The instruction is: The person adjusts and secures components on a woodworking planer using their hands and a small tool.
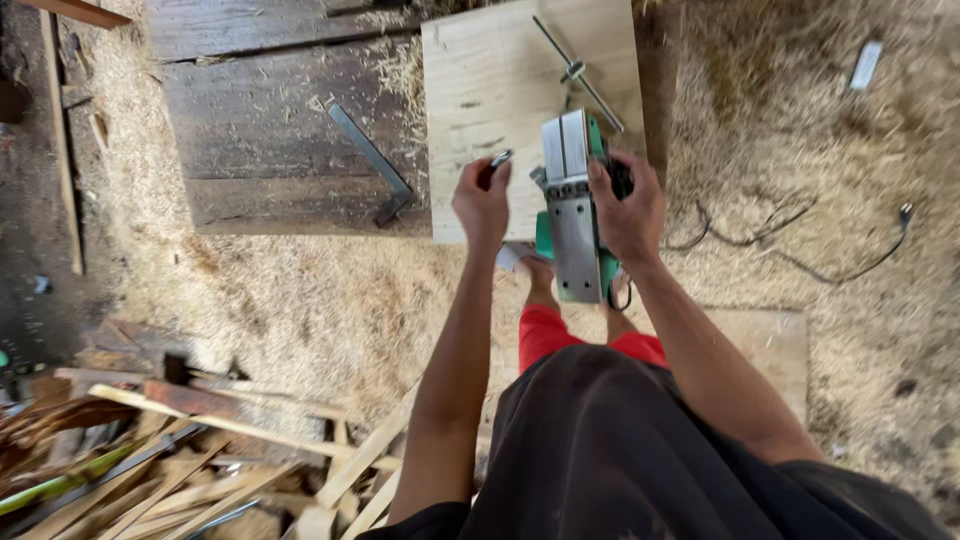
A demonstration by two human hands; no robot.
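Clamped around the body of the green electric planer (578,215), my right hand (630,205) holds the tool upside down, its grey metal sole facing the camera, above the near edge of the pale plywood sheet (490,90). My left hand (483,200) is closed on a small metal wrench (499,160), its tip poking out above the knuckles, just beside the planer's blade end.

To do this well, I judge the planer has to stay rock steady, so I would keep the right-hand hold firm and the sole level before bringing the wrench to the cutter area. The black power cord (790,245) trails across the sawdust to the right; its plug end seems to lie loose there, though I cannot be certain, and I would want that confirmed before touching the blade.

A long metal guide rod (578,72) rests on the plywood, and a dark steel square (372,165) lies on the weathered planks (270,120) to the left. Wood offcuts (200,470) pile up at lower left.
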